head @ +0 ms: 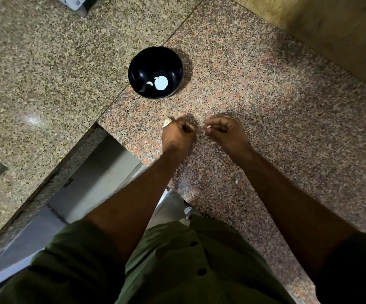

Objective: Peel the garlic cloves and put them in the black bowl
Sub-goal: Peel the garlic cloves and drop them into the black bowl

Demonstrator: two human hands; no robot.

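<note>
A black bowl [155, 72] stands on the speckled granite counter [265, 95]. Inside it lie a small pale garlic clove [149, 83] and a round white patch beside it, which may be glare. My left hand [177, 133] is curled around a pale garlic clove [167, 122] whose tip sticks out at the hand's far left side. My right hand [225, 131] hovers just to the right, fingers curled, pinching a tiny pale scrap of skin [208, 127] at the fingertips. Both hands are a little in front of the bowl, close together but apart.
The counter's cut-out corner [98, 126] lies just left of my left hand, with a drop to the floor below. A small white peel scrap [236, 182] lies on the counter near my right forearm. A white appliance [76, 3] sits at the far edge. A wall runs along the right.
</note>
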